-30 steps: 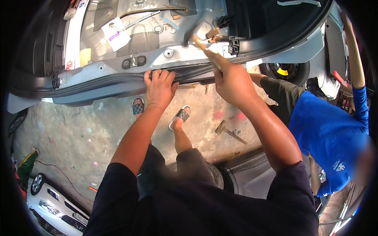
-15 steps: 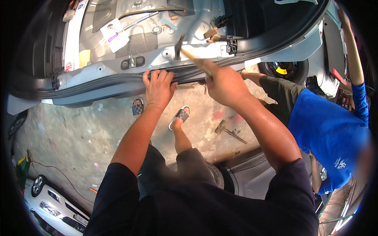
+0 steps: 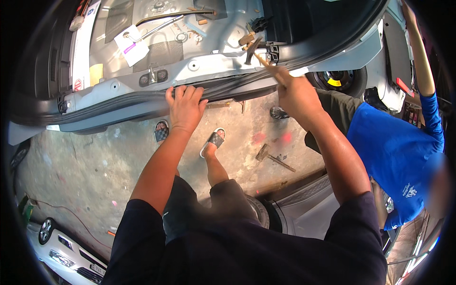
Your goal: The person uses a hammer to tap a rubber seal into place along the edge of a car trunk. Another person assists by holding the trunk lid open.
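My right hand [image 3: 301, 97] grips the wooden handle of a hammer [image 3: 251, 51], whose dark metal head hangs over the inner side of a car's boot sill [image 3: 180, 71] near its right-hand latch bracket. The fingers of my left hand [image 3: 186, 108] curl over the black rubber seal [image 3: 128, 99] that runs along this sill. Pieces of wood [image 3: 246, 40] lie in the boot just beyond the hammer head.
Inside the boot are a metal wrench [image 3: 161, 27], a dark curved bar [image 3: 173, 15] and a white card [image 3: 133, 51]. A person in a blue shirt [image 3: 384, 142] leans in at the right beside a spare wheel [image 3: 351, 80]. A second hammer [image 3: 275, 157] lies on the concrete floor [image 3: 90, 156].
My right hand has swung the hammer to the right along the sill. My left hand stays on the seal. The other person's hand near the sill is out of sight now.
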A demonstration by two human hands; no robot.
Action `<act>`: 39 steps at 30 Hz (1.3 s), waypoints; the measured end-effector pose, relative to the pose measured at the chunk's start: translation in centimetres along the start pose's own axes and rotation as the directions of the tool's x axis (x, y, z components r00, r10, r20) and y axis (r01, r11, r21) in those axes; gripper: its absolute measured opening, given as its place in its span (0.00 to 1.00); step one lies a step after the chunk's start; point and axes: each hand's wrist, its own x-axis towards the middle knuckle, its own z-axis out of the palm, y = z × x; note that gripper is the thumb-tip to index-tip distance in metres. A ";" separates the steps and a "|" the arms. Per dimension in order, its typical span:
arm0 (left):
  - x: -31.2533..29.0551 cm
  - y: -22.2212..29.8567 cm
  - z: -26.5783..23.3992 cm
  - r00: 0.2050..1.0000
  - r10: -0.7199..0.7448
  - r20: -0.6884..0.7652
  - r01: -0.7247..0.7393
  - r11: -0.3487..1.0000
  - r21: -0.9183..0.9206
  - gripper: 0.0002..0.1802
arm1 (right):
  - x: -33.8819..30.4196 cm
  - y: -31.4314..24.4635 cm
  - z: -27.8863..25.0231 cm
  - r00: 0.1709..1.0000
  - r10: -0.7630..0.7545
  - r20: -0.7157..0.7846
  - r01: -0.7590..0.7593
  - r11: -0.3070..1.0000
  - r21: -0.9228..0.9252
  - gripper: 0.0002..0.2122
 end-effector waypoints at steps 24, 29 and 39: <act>2.3 -1.1 -1.8 0.998 0.064 0.015 -0.062 0.995 -0.080 0.25 | -4.2 2.5 7.1 0.882 0.075 -0.464 0.160 0.880 0.447 0.27; 3.9 -2.9 -1.9 0.978 0.205 0.023 -0.207 0.970 0.129 0.31 | -8.1 3.3 11.6 0.893 0.270 -0.361 0.079 0.694 0.715 0.15; 8.8 0.4 -1.5 0.969 0.111 0.222 -0.188 0.914 0.361 0.48 | -11.8 4.1 17.1 0.899 0.245 -0.363 0.116 0.664 0.738 0.11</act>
